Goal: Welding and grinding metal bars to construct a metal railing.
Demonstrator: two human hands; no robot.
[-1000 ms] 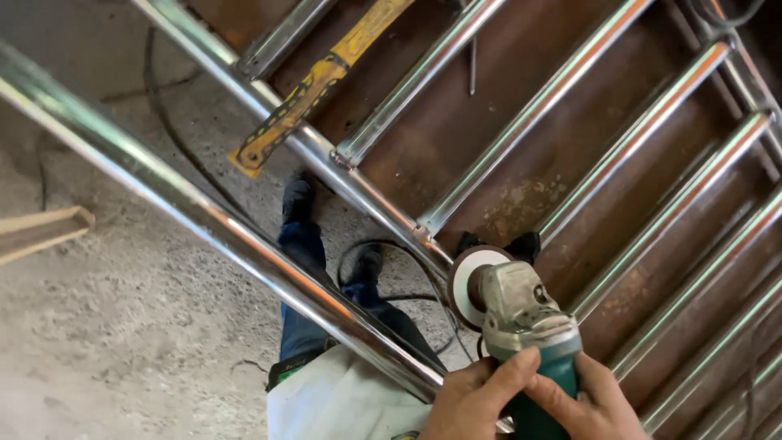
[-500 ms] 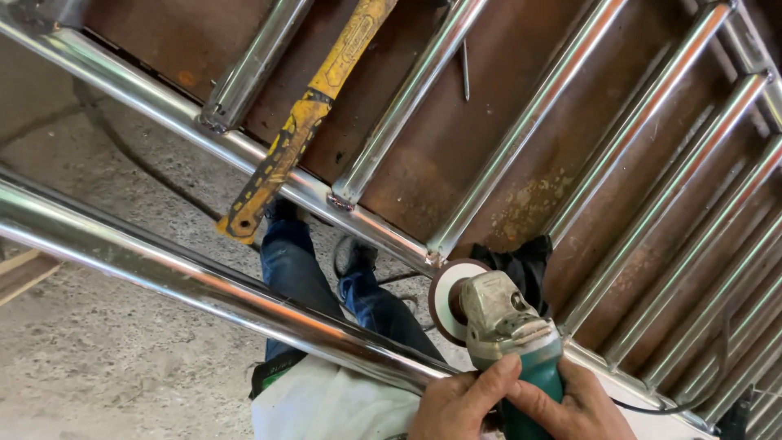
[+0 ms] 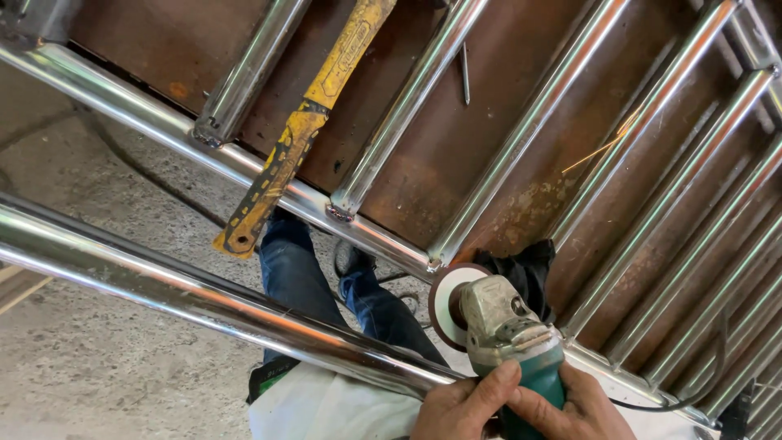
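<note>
Grinder (image 3: 509,322) against steel railing (image 3: 366,232)

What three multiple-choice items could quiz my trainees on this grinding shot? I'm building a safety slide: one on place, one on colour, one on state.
1. Where does the grinder disc sit?
A. At a rail joint
B. On the floor
C. On the level

2. What colour is the level?
A. Red
B. Yellow
C. Blue

3. How is the grinder held?
A. Left hand only
B. Lying unheld
C. Both hands

Key: 1 A, the disc meets the bar-and-rail joint; 2 B, its body is yellow with dark marks; 3 C, the left hand and right hand both wrap its green handle.
</note>
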